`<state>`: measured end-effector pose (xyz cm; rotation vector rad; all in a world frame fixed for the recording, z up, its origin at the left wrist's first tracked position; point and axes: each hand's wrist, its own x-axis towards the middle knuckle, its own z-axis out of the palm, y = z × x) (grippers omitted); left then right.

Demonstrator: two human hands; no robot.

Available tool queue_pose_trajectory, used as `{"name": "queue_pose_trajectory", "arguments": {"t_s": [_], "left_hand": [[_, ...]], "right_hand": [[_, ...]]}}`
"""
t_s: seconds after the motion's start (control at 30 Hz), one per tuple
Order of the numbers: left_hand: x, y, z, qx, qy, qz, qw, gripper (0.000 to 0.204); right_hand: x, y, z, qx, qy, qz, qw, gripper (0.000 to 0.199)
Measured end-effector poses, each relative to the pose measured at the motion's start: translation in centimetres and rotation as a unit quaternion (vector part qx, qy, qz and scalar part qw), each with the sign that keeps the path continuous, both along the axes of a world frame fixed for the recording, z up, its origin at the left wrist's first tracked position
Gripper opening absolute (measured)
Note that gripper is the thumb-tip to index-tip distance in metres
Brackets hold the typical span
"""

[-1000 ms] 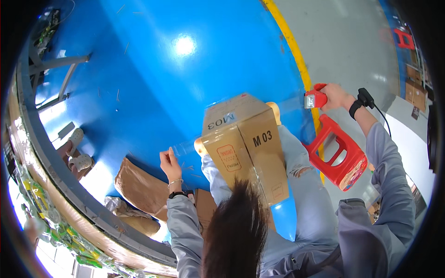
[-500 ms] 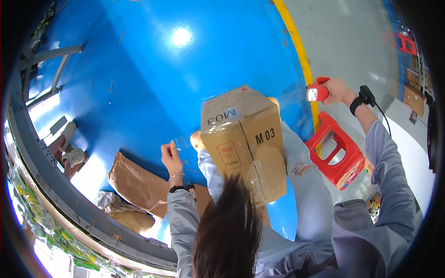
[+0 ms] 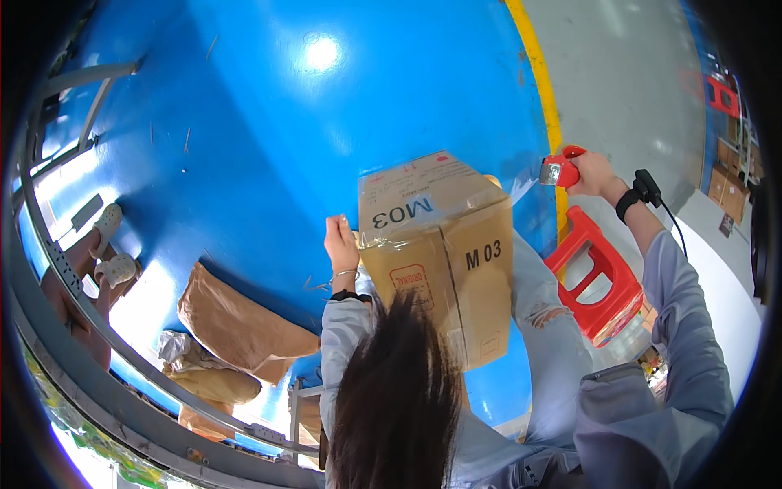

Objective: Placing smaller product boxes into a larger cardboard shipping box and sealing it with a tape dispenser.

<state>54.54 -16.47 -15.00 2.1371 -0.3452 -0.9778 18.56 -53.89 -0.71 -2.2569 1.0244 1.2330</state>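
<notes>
A closed brown cardboard box (image 3: 481, 301) stands between my knees, with clear tape along its seam and edges. My left hand (image 3: 340, 246) rests against the box's left side near the top edge, fingers stretched upward; its palm side is hidden. Off the box's right side, my right hand (image 3: 593, 173) grips a red tape dispenser (image 3: 560, 173). A strip of clear tape (image 3: 525, 181) runs from the dispenser toward the box's far right edge. Hair covers the lower part of the box.
A red plastic stool (image 3: 599, 281) stands right of my leg. Brown paper (image 3: 236, 318) and crumpled wrapping (image 3: 191, 354) lie at the left, beside a grey metal frame (image 3: 163, 359). Another person's feet in light clogs (image 3: 114, 269) show there. A yellow line (image 3: 542, 81) crosses the floor.
My left hand has moved right, from holding a loose tape end in the air to the box's left side. The box appears slightly lower and turned; the dispenser remains right of it.
</notes>
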Motion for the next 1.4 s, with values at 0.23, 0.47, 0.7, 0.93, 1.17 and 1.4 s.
{"name": "queue_pose_trajectory", "arguments": {"t_s": [0.23, 0.47, 0.7, 0.93, 1.17, 1.4], "left_hand": [[-1.0, 0.6, -2.0, 0.0, -0.031, -0.124, 0.992, 0.026], [-1.1, 8.0, -10.7, -0.02, -0.144, -0.271, 0.951, 0.034], [-0.2, 1.5, -5.6, 0.191, 0.075, -0.087, 0.975, 0.045], [2.5, 2.4, -4.4, 0.091, 0.194, 0.091, 0.973, 0.033], [1.3, -2.3, 2.2, 0.049, 0.293, 0.263, 0.918, 0.042], [0.1, -3.9, 5.6, 0.033, 0.339, 0.282, 0.897, 0.079]], "right_hand": [[1.0, -0.2, -0.5, 0.004, 0.023, 0.023, 0.999, 0.037], [2.7, 0.6, -1.2, 0.015, 0.035, 0.014, 0.999, 0.037], [1.5, 0.7, -1.1, 0.02, 0.0, -0.003, 1.0, 0.034], [4.2, 1.6, -0.8, -0.015, 0.036, 0.052, 0.998, 0.034], [6.8, 4.8, -2.9, -0.033, 0.076, 0.065, 0.994, 0.03], [9.8, 7.1, -4.3, -0.034, 0.043, 0.106, 0.993, 0.03]]}}
